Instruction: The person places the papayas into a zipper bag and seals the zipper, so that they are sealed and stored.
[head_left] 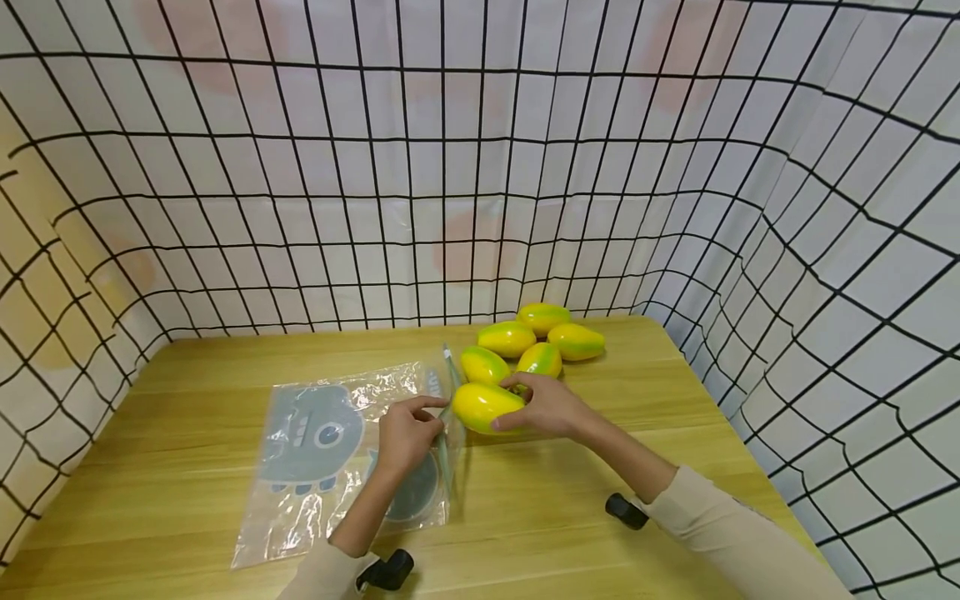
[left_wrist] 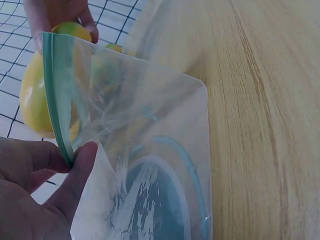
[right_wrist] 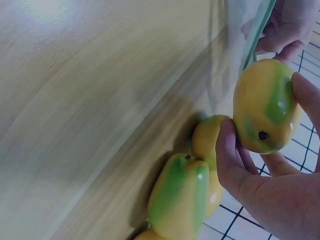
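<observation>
My right hand (head_left: 551, 406) grips a yellow and green mango (head_left: 483, 407), fingers on one side and thumb on the other. In the right wrist view the mango (right_wrist: 265, 107) shows its dark stem end, close beside the bag's green zip edge. My left hand (head_left: 407, 433) pinches that edge between thumb and finger; the left wrist view shows the clear zip bag (left_wrist: 150, 125) raised there, with the mango at its mouth. Printed blue-grey shapes cover the bag (head_left: 315, 442), most of which lies flat on the table.
Several more mangoes (head_left: 507, 339) sit in a cluster behind my right hand, toward the back of the wooden table (head_left: 600, 467). Black wire mesh (head_left: 442, 167) with pale cloth behind it rises along the back and sides.
</observation>
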